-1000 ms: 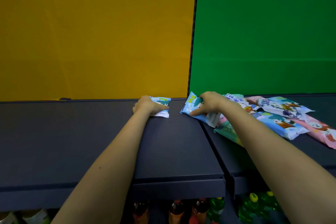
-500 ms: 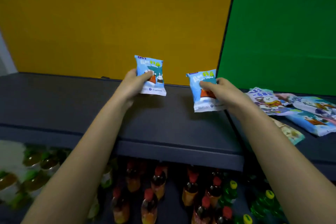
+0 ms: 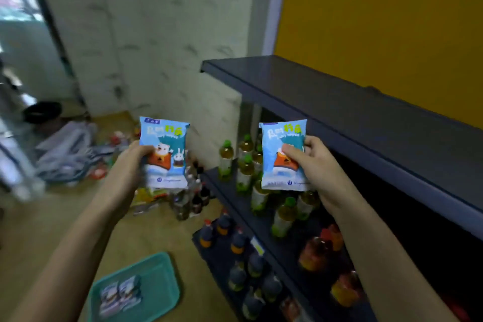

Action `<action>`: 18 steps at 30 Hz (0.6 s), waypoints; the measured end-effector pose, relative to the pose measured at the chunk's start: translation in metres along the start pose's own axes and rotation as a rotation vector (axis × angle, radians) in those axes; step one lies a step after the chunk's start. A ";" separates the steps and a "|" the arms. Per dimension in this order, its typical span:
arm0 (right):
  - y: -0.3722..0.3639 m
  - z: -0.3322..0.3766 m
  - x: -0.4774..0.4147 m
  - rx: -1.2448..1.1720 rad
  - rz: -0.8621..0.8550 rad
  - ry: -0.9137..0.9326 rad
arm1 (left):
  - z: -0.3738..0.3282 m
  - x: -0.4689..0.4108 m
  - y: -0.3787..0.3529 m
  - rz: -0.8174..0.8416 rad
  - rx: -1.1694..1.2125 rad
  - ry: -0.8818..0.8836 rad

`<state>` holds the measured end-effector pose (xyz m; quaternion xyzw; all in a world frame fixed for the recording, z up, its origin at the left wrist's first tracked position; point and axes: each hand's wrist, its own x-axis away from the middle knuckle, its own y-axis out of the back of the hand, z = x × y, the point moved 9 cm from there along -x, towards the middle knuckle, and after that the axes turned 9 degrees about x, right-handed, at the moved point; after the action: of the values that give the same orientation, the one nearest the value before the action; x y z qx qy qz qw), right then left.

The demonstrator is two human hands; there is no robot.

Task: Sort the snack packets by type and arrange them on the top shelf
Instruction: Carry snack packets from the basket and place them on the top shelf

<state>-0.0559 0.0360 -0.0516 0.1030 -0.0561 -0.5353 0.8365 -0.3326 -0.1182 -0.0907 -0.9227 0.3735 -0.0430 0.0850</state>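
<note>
I hold two matching light-blue snack packets upright in the air, left of the shelf unit. My left hand (image 3: pixel 130 165) grips the left blue packet (image 3: pixel 167 144) by its left edge. My right hand (image 3: pixel 317 165) pinches the right blue packet (image 3: pixel 281 138) at its right side, thumb on the front. The dark top shelf (image 3: pixel 339 102) runs away to the right, and the stretch in view is bare. The other packets on it are out of view.
A teal tray (image 3: pixel 156 293) with two small packets lies on the floor at lower left. Bottles (image 3: pixel 261 191) fill the lower shelves. Bags and clutter (image 3: pixel 68 149) lie on the floor by the marble wall.
My view has swung left and down. Both hands have lifted the blue packets off the top shelf and pulled them back, and they now hang beside the shelf's left end.
</note>
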 end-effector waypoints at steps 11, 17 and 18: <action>-0.374 -0.117 -0.012 0.083 0.483 -0.200 | 0.115 0.009 0.319 -0.274 -0.022 0.258; -0.486 -0.220 -0.010 0.100 0.545 -0.407 | 0.219 -0.015 0.413 -0.401 -0.022 0.435; -0.500 -0.241 -0.011 0.111 0.540 -0.452 | 0.240 -0.020 0.426 -0.425 -0.010 0.461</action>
<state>-0.4536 -0.1297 -0.4016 0.0089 -0.2940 -0.3002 0.9074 -0.6029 -0.3754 -0.4071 -0.9465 0.1820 -0.2660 -0.0172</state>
